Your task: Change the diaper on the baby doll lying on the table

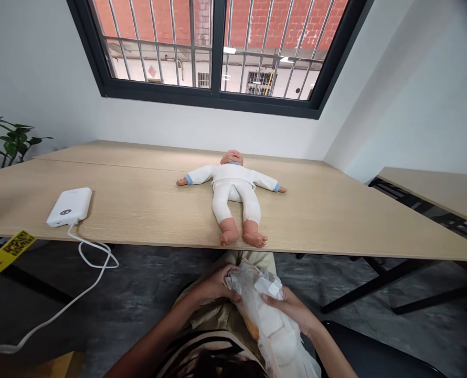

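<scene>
Over my lap I hold a crumpled translucent plastic bag [247,283] with white, padded-looking contents. My left hand [223,283] grips the bag's upper left edge. On the other side, my right hand [290,310] is closed on the bag with the thumb on top, beside a folded white piece [268,283]. Something yellowish shows through the plastic low on the left; I cannot make out what it is. Beyond my hands a baby doll [233,189] in white clothes with blue cuffs lies on its back on the table, arms spread and feet toward me.
The wooden table [139,210] ends just beyond my hands. A white power bank [71,206] sits at its left, its white cable [95,281] hanging over the edge. A yellow tag [7,256] and a plant [11,142] are at far left. A black chair [371,349] stands right.
</scene>
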`<state>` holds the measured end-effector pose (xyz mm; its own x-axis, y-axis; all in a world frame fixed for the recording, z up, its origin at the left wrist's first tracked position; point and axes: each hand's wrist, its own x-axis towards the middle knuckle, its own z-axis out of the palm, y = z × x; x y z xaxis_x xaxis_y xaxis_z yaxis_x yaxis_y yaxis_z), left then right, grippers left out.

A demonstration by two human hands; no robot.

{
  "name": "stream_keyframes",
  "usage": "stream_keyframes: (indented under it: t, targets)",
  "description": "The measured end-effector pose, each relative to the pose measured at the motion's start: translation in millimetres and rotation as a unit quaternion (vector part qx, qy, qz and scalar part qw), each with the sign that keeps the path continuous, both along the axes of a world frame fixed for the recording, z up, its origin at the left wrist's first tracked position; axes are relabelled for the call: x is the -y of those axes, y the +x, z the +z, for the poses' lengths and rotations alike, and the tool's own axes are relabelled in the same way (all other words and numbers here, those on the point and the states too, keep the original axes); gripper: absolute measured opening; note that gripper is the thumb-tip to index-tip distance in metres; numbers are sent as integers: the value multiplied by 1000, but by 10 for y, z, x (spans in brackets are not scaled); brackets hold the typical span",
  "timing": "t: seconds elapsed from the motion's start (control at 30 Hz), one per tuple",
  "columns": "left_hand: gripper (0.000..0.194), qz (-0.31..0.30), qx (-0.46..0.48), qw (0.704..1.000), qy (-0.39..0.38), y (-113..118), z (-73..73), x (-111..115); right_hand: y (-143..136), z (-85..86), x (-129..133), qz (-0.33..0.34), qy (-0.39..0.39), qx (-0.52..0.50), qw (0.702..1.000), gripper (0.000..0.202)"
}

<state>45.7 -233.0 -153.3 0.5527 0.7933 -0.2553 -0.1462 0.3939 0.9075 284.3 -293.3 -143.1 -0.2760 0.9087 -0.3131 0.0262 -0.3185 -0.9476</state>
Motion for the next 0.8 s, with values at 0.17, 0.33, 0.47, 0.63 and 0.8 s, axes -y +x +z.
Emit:
stream_keyframes:
  t: [0.17, 0.33, 0.47, 0.63, 0.8]
  targets:
    - [43, -30, -114, 990, 75, -37, -55, -73, -15, 4, -9, 9, -1, -11, 1000, 60]
    - [36, -27, -103, 989, 104, -71, -89, -109, -15, -2, -8, 0, -3, -17, 1000, 60]
    - [32, 7, -92, 989, 114, -120, -36, -102, -4, -40, 0, -43, -34, -2, 998, 56]
    - [30, 43, -83, 993, 68, -56, -88, -115, -27, -24, -10, -39, -35, 7, 999, 49]
    - [26, 111, -95, 989, 28, 84, -164, -105, -23, -34, -15, -33, -26, 2, 999, 47]
